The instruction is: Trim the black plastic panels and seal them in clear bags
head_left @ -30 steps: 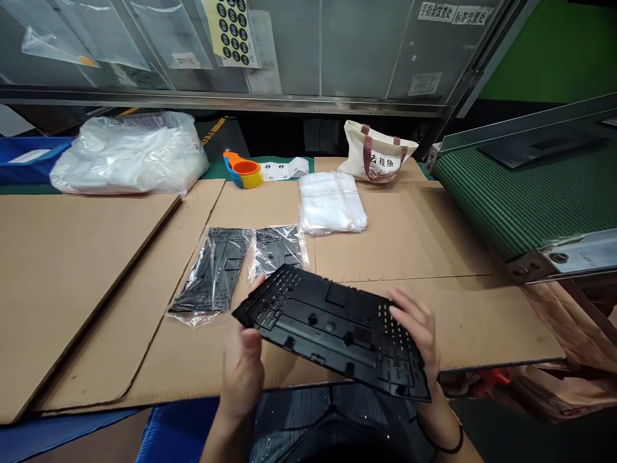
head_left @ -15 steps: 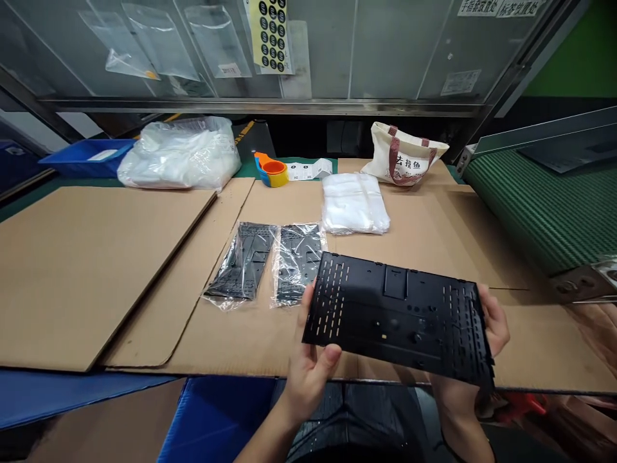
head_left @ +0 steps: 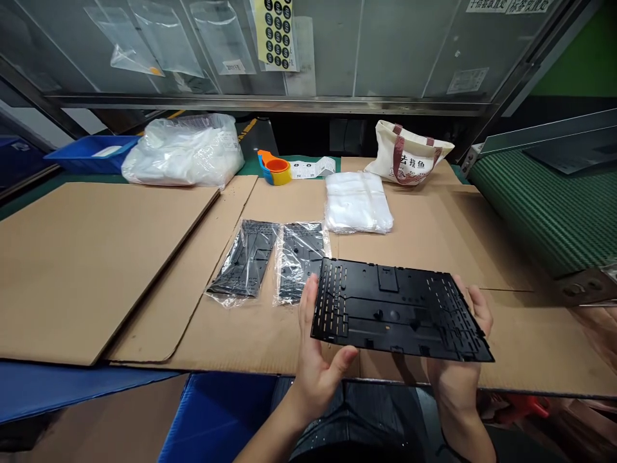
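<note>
I hold a flat black plastic panel [head_left: 400,310], full of slots and ribs, level over the near edge of the cardboard. My left hand [head_left: 315,360] grips its left end, thumb below and fingers behind. My right hand [head_left: 457,379] supports its right end from underneath, fingertips showing past the far edge. Just beyond the panel's left end lie two similar black panels in clear bags [head_left: 245,260], [head_left: 299,257], side by side on the cardboard.
A stack of clear bags [head_left: 357,202] lies behind, then a cloth tote bag [head_left: 407,161], an orange tape dispenser [head_left: 274,168], a big sack of white plastic [head_left: 183,151] and a blue tray [head_left: 89,153]. A green conveyor belt [head_left: 549,209] runs on the right. Cardboard sheets [head_left: 96,257] cover the table.
The panel has tipped from facing me to lying nearly flat. Earlier it was slanted and lower left. Both hands kept their hold on its ends.
</note>
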### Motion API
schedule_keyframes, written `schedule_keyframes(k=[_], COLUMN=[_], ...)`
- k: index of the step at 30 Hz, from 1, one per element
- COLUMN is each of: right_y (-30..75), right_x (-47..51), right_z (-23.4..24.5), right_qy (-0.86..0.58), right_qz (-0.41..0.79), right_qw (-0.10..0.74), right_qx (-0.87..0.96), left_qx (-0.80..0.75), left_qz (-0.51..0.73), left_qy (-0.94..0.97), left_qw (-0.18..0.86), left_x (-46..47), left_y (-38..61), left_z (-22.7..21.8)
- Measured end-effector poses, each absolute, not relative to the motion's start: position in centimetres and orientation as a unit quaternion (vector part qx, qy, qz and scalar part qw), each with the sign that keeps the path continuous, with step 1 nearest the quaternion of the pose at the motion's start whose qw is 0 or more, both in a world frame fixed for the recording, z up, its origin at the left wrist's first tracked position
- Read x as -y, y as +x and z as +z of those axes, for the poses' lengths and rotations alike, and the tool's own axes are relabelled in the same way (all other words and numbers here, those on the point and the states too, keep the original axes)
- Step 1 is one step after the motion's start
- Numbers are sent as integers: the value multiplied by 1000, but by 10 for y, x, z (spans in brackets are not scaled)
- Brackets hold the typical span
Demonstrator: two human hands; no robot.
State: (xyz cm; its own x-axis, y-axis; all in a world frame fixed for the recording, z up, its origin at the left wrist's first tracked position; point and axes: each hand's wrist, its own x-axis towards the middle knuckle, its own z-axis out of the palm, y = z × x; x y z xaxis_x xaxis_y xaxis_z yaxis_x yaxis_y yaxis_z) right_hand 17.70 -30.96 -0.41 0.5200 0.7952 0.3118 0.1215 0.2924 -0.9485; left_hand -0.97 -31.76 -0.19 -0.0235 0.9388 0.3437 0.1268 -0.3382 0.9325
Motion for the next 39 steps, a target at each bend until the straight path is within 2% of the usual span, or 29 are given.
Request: schedule_keyframes(k=[11,21,28,39], right_y=[176,159,154,153], right_x=[309,317,319,326], right_z=[-3,19,20,7], right_qy=[-533,-542,-542,-527], right_qz=[255,156,145,181], right_qw=[703,681,658,647], right_qx=[396,467,502,521], left_qx=[-478,-450,-434,-436], left_qz=[532,609,642,680], left_qy=[606,519,457,416], left_qw=[349,396,437,417], left_x=[319,312,310,304], left_y=[-6,-11,-12,-12], left_z=[3,5,1,10])
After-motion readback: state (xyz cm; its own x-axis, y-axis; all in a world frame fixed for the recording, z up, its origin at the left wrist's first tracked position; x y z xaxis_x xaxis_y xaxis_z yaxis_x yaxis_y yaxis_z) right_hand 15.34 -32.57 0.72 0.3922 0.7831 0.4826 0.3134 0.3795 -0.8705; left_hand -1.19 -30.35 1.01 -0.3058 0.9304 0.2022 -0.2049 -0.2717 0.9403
